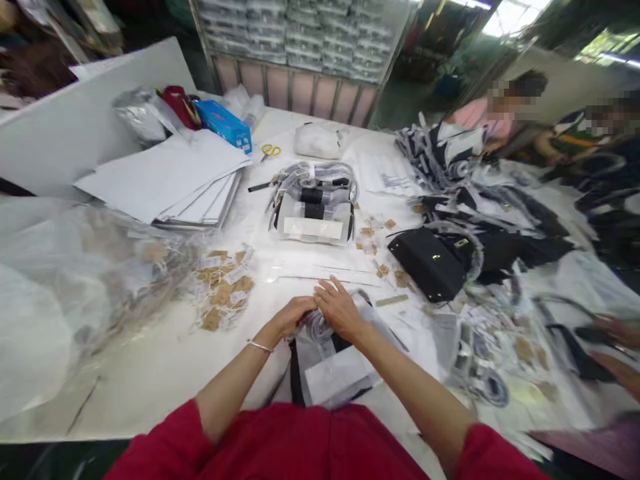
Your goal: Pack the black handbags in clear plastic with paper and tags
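In front of my body a black-and-white handbag [323, 380] lies at the near side of the table, with a white paper band and clear plastic over it. At its far edge is a coiled strap [319, 328] wrapped in clear plastic. My left hand [294, 315], a bracelet on its wrist, has its fingers closed on the left of this strap. My right hand [341, 312] comes over the strap from the right, fingertips meeting the left hand, some fingers stretched forward. What lies under the fingers is partly hidden. Beyond, another wrapped handbag [314, 210] rests on the table.
Brown tags [223, 293] with strings lie left, beside plastic bags [65, 300]. White sheets [170, 167], a blue box [223, 125] and yellow-handled scissors [271, 151] are farther back. A black handbag [430, 263] and piled straps lie right. Co-workers sit at the far right.
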Tool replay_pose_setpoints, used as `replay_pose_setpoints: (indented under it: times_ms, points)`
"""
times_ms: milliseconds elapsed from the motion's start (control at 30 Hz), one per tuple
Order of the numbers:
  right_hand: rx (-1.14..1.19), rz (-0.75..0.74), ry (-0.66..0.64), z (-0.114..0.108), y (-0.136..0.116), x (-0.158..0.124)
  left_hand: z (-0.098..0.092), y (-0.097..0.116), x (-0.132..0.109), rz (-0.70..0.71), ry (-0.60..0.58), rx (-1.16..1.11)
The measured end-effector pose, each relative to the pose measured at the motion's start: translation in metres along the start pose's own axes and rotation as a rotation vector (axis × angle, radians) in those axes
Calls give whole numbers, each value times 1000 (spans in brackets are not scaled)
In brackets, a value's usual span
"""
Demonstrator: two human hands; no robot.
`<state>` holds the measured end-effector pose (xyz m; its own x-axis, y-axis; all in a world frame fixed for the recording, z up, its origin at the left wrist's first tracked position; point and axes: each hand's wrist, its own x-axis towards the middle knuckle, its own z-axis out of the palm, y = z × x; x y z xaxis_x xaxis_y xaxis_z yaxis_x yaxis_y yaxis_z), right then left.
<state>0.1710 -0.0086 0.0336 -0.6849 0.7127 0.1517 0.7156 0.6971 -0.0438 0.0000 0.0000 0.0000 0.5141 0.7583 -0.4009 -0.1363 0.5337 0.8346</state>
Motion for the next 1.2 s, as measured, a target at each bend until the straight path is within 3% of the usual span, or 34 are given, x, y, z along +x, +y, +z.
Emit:
replay_pose_setpoints:
  times_ms: [133,233,300,433,600,667,767,900,1000,1067,1100,1200]
  points:
    - [-15,287,-79,9,3,15,-2,3,5,31,249,72]
    - [10,485,-54,4,10,15,-21,0,5,60,511,332]
    - [64,559,-9,-1,19,2,-36,-7,2,84,560,536]
    - [164,788,62,-1,31,-66,-42,-24,-1,260,478,907]
    - [347,1217,-113,21,15,-158,-23,-43,13,343,291,1228]
    - [405,1332,-149,29,8,-173,-20,-48,22,365,231,1292]
    - [513,1383,-117,31,11,-175,-24,-48,31,410,204,1336]
    - [790,1553,-46,23,31,-182,-33,-37,19,414,238,1292]
    - [1032,1674,-26,18,35,-203,-40,-27,-18,322,395,1209]
    - [1144,1669,2,19,30,-217,-42,-26,-52,137,441,1153]
    - [1171,1656,24,20,26,-221,-42,-28,-69,-4,418,1125]
    - [1211,1604,53,24,13,-224,-36,-44,-110,-348,191,966]
